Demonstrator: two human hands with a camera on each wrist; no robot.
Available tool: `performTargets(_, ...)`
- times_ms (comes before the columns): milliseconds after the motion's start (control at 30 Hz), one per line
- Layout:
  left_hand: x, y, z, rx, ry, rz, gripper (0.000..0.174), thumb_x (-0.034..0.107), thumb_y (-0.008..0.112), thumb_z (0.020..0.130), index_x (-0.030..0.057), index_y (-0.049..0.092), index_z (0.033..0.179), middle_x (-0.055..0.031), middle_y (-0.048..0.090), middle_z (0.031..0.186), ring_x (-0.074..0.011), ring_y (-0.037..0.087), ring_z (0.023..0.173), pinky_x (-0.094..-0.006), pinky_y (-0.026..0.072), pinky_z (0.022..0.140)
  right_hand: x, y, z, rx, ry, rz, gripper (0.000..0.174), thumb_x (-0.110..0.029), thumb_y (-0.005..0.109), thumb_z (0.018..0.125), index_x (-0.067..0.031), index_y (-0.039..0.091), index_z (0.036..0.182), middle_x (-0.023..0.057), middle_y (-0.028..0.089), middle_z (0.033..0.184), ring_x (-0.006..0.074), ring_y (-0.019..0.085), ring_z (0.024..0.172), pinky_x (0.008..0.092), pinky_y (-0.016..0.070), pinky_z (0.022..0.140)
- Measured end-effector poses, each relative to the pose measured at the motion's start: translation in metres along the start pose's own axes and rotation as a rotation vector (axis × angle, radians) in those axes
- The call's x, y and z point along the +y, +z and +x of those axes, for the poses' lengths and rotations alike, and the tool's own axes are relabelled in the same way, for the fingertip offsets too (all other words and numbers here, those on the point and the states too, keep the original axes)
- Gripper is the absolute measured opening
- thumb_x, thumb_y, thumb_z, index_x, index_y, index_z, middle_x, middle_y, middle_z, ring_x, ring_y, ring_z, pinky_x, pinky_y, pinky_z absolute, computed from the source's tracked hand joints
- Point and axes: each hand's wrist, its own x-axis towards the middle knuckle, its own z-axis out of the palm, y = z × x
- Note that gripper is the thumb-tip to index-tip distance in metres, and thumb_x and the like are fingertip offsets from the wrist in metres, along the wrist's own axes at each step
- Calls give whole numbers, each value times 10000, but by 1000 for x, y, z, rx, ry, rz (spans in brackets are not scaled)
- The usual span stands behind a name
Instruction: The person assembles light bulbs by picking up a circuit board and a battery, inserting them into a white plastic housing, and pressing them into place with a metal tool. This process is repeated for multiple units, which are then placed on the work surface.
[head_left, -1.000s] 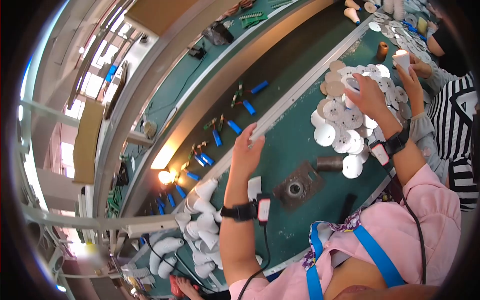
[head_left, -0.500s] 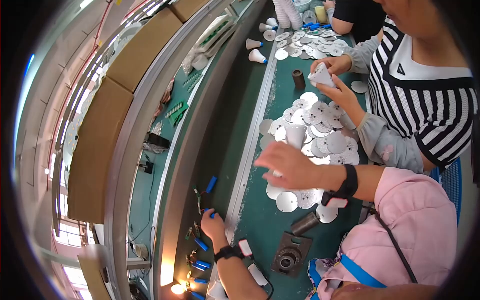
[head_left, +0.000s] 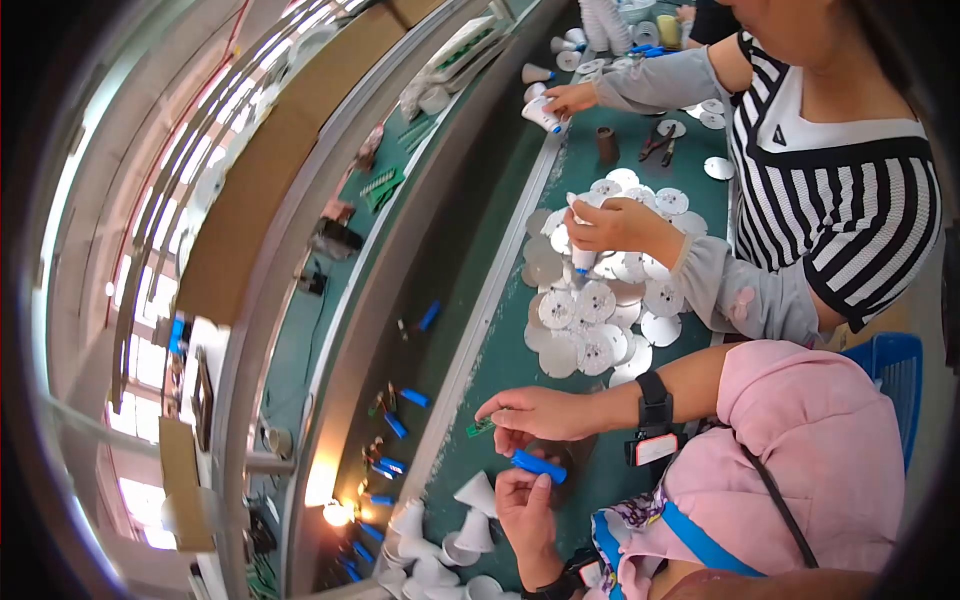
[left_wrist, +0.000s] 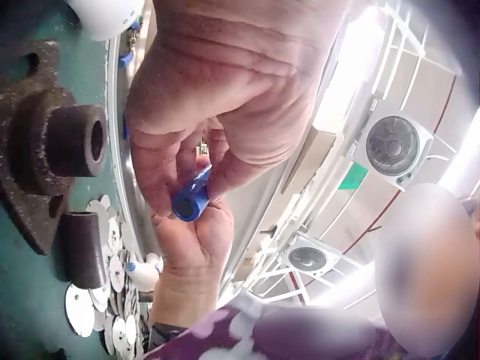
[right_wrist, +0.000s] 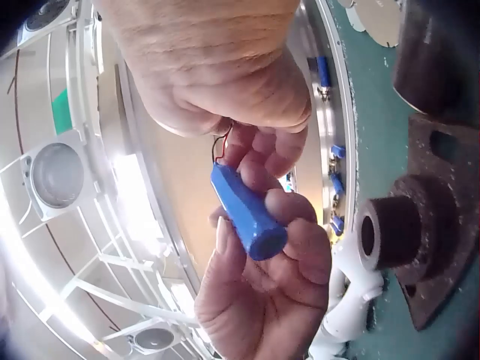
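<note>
My left hand (head_left: 527, 515) holds a blue cylindrical battery (head_left: 540, 466) between thumb and fingers, its flat end turned toward me in the right wrist view. Thin red and black wires (right_wrist: 223, 148) run from the battery's other end up to my right hand (head_left: 550, 412). That hand pinches a small green circuit board (head_left: 480, 427), which pokes out past the fingertips; the rest is hidden by the fingers. Both hands are close together above the green table. Beside them stands a dark metal fixture (left_wrist: 71, 142) with a short round tube, and a dark cylinder (left_wrist: 82, 251) is near it.
White perforated discs (head_left: 595, 300) lie heaped beyond my hands. White cone-shaped housings (head_left: 475, 495) are piled nearer. More blue batteries with boards (head_left: 412, 397) line the dark channel, near a lit bulb (head_left: 338, 513). A person in stripes (head_left: 800, 190) works alongside, one hand (head_left: 620, 225) over the discs.
My left hand reached into the channel and brought back a blue battery with its board. My right hand left the discs and met it. The neighbour's far hand moved to a white cone near the channel.
</note>
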Motion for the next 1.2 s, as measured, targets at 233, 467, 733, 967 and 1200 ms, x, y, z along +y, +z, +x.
performTargets(233, -6, 20, -31, 301, -92, -22, 217, 167, 410, 925, 40, 483, 766, -29, 511, 697, -98, 472, 619, -223, 390, 569, 19, 5, -32, -249, 113, -235, 211, -120, 392, 905, -3, 430, 1076, 92, 590, 742, 130, 564, 603, 250, 467, 549)
performTargets(467, -15, 6, -48, 287, -19, 143, 246, 162, 429, 914, 37, 479, 708, -54, 519, 708, -101, 473, 618, -229, 380, 562, 18, -1, -37, -332, 261, -535, 237, -196, 494, 870, 11, 561, 962, 51, 618, 786, 74, 548, 595, 221, 449, 557)
performTargets(733, -16, -24, -9, 710, 418, 1384, 421, 228, 619, 779, -8, 480, 1100, -87, 550, 911, -225, 493, 883, -337, 370, 747, 20, -11, -31, -120, 274, -290, 241, -172, 518, 865, -3, 585, 1025, 13, 588, 748, 60, 510, 610, 186, 429, 541)
performTargets(967, -34, -38, 6, 625, 173, 1678, 605, 177, 702, 666, 43, 431, 1190, -110, 519, 1043, -304, 420, 1067, -442, 283, 900, 3, -22, -27, 39, 129, -513, 250, -182, 552, 845, 0, 590, 1012, 7, 551, 671, 49, 441, 497, 198, 374, 458)
performTargets(1200, -11, -1, -34, 425, 358, 882, 475, -29, 701, 638, 64, 524, 1068, -97, 473, 1037, -193, 491, 946, -221, 506, 588, -15, -12, -27, -176, 279, -667, 251, -208, 569, 819, -10, 617, 967, 4, 556, 670, 64, 483, 523, 211, 412, 490)
